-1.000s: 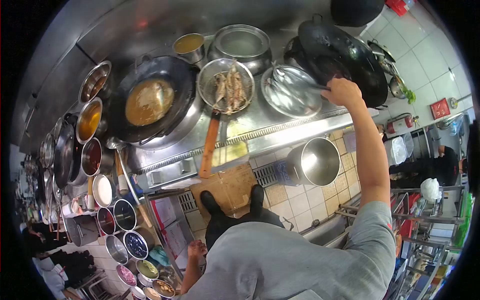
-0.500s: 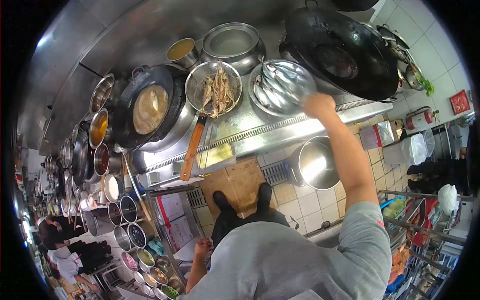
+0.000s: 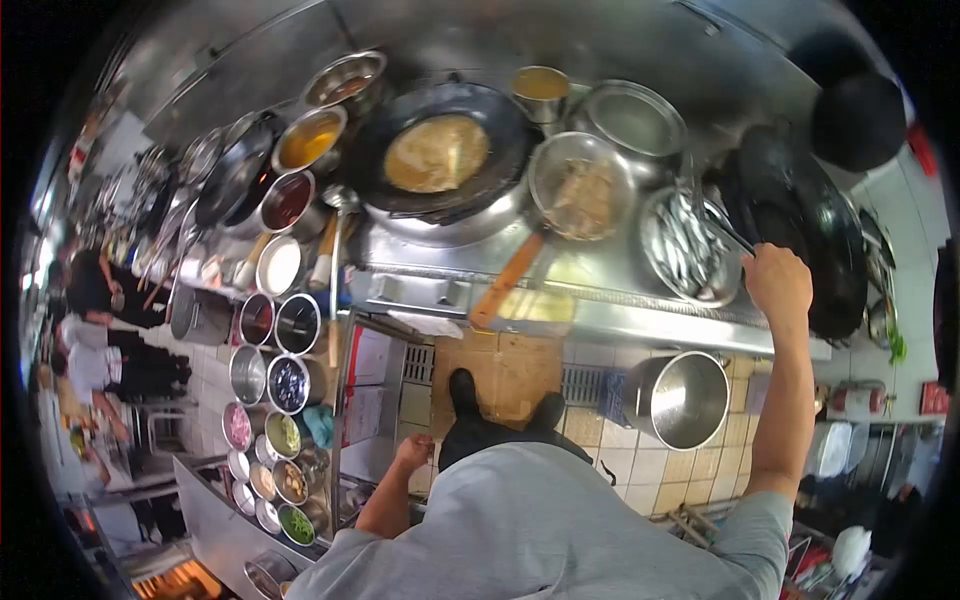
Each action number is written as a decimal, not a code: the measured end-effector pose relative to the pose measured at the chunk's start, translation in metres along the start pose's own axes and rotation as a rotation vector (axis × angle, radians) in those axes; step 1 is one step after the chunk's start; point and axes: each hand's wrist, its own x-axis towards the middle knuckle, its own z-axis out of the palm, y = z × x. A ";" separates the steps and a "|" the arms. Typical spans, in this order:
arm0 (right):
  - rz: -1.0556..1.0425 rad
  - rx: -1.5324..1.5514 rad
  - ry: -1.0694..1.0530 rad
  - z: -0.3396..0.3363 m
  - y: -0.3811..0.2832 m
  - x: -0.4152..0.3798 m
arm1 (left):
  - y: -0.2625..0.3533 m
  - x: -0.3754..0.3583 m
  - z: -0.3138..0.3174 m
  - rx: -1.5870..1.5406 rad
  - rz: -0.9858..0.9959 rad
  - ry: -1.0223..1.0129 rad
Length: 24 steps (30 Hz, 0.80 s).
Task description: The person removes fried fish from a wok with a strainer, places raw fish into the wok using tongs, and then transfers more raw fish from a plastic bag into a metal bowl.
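My right hand [image 3: 778, 282] is closed around the end of a thin metal handle [image 3: 733, 233]. This handle slants over the steel bowl of small silvery fish [image 3: 683, 248]; the utensil's far end is too blurred to name. Left of the bowl, browned fried fish [image 3: 583, 198] lie in a wire strainer with a wooden handle [image 3: 507, 281]. A wok [image 3: 503, 165] holding brownish liquid [image 3: 437, 153] sits further left. Down by my waist, my left hand [image 3: 413, 451] has its fingers curled in, with nothing visible in them.
A large black wok [image 3: 800, 215] stands to the right of the fish bowl. Behind are a lidded-looking steel pot [image 3: 636, 118] and a cup of yellowish liquid [image 3: 540, 84]. A deep steel pot [image 3: 690, 400] stands below the counter. Several sauce and ingredient containers [image 3: 297, 323] line the left side.
The view has swung, so the counter things appear further right. My right hand, blurred at the fish bowl's rim before, now grips a thin metal handle beside it. My left hand stays low.
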 end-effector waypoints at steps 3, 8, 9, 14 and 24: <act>-0.093 0.081 0.082 -0.034 -0.080 0.018 | -0.004 0.014 -0.015 -0.186 -0.061 0.040; -0.220 0.189 -0.033 -0.078 -0.256 0.060 | -0.012 0.013 -0.043 -0.436 -0.078 0.034; -0.257 0.211 -0.053 -0.080 -0.290 0.068 | -0.024 0.015 -0.047 -0.492 -0.093 0.022; -0.311 0.226 -0.113 -0.051 -0.435 0.109 | -0.088 0.006 -0.050 -0.639 -0.100 0.035; -0.185 0.230 -0.238 -0.020 -0.532 0.145 | -0.147 -0.069 -0.041 -0.743 -0.136 0.001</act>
